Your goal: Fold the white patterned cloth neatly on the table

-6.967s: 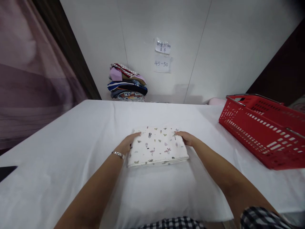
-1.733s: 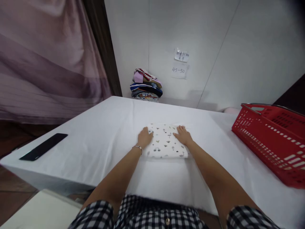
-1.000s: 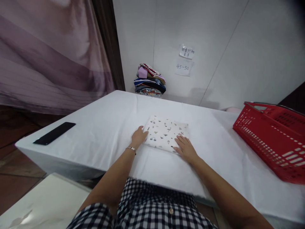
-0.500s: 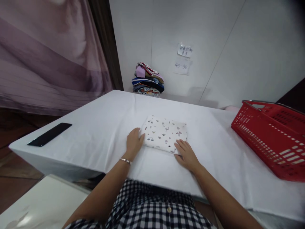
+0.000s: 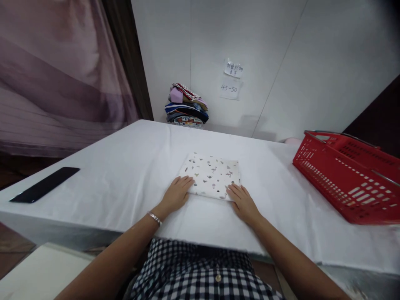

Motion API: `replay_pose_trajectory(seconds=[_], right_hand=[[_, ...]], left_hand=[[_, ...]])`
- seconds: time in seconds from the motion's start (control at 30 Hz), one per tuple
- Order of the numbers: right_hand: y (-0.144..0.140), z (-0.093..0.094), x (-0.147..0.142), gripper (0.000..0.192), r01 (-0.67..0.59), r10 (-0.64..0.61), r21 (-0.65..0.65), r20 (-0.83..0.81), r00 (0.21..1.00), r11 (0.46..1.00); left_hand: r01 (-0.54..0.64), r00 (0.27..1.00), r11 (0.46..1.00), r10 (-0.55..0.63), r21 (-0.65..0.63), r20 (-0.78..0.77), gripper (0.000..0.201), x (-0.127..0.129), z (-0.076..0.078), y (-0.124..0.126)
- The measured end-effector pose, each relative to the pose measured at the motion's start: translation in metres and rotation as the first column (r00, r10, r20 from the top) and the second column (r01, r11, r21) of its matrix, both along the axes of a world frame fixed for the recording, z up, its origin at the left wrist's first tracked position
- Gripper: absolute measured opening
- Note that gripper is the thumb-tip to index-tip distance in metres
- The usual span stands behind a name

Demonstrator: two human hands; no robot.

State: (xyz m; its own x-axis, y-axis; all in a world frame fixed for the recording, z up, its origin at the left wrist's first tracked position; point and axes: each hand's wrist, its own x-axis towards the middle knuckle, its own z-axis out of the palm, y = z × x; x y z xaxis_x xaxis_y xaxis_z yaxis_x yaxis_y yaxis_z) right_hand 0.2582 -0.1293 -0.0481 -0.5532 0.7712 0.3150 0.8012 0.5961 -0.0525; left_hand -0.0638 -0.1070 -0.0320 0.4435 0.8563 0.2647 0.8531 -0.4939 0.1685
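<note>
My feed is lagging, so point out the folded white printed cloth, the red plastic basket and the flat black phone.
Folded white printed cloth (image 5: 212,176), head view, middle of its top face.
Red plastic basket (image 5: 337,183), head view, slotted near side wall.
Flat black phone (image 5: 43,190), head view, centre of its face.

A counter (image 5: 103,166) draped in a white cloth fills the middle of a small room lit evenly from above; behind it rises a pale panelled wall (image 5: 281,62) crossed by thin seams; two paper notes (image 5: 231,78) are stuck to that wall, the lower one reading 45-50; a mauve curtain (image 5: 56,75) hangs at left beside a dark wooden post (image 5: 129,62); a stack of folded, many-coloured fabrics (image 5: 186,106) sits at the counter's far edge against the wall; a red plastic basket (image 5: 346,175) rests at right; a flat black slab (image 5: 43,189) lies near the left corner; brown floor (image 5: 12,250) shows below.
</note>
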Motion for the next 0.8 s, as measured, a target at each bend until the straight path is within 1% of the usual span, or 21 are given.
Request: replay_pose_trajectory(seconds=[0.17, 0.27, 0.37, 0.43, 0.5, 0.57, 0.63, 0.67, 0.73, 0.8], right_hand=[[0.001, 0.003, -0.006, 0.067, 0.087, -0.086, -0.009, 0.031, 0.996, 0.996], [0.005, 0.008, -0.01, 0.07, 0.145, -0.145, -0.028, 0.028, 0.989, 0.989], [0.011, 0.014, -0.007, 0.065, 0.15, -0.15, -0.049, 0.009, 0.989, 0.988], [0.014, 0.021, -0.002, 0.06, 0.138, -0.139, -0.04, -0.027, 0.99, 0.99], [0.015, 0.03, 0.004, 0.053, 0.125, -0.125, -0.008, -0.109, 0.986, 0.992], [0.014, 0.045, 0.009, 0.045, 0.105, -0.095, 0.029, -0.249, 0.964, 0.994], [0.013, 0.066, 0.014, 0.039, 0.103, -0.077, 0.038, -0.428, 0.9, 0.994], [0.014, 0.078, 0.016, 0.038, 0.112, -0.082, 0.026, -0.521, 0.85, 0.993], [0.018, 0.103, 0.019, 0.041, 0.113, -0.101, -0.028, -0.693, 0.714, 0.993], [0.027, 0.126, 0.02, 0.05, 0.054, -0.085, -0.066, -0.836, 0.542, 0.996]], left_hand=[[-0.076, 0.997, 0.996, 0.076, 0.039, -0.001, 0.064, -0.013, 0.001, 0.008], [-0.098, 0.995, 0.994, 0.098, 0.05, 0.018, 0.064, -0.014, 0.002, 0.013], [-0.101, 0.994, 0.993, 0.099, 0.055, 0.038, 0.06, -0.016, 0.003, 0.018], [-0.094, 0.994, 0.994, 0.09, 0.063, 0.063, 0.056, -0.018, 0.005, 0.019], [-0.092, 0.989, 0.992, 0.082, 0.083, 0.121, 0.05, -0.021, 0.01, 0.018], [-0.107, 0.967, 0.988, 0.076, 0.116, 0.243, 0.042, -0.024, 0.022, 0.016], [-0.139, 0.902, 0.98, 0.066, 0.143, 0.427, 0.035, -0.026, 0.04, 0.015], [-0.159, 0.849, 0.976, 0.058, 0.148, 0.526, 0.034, -0.026, 0.052, 0.015], [-0.202, 0.716, 0.971, 0.056, 0.129, 0.695, 0.036, -0.024, 0.077, 0.018], [-0.196, 0.558, 0.977, 0.044, 0.079, 0.829, 0.043, -0.019, 0.101, 0.028]])
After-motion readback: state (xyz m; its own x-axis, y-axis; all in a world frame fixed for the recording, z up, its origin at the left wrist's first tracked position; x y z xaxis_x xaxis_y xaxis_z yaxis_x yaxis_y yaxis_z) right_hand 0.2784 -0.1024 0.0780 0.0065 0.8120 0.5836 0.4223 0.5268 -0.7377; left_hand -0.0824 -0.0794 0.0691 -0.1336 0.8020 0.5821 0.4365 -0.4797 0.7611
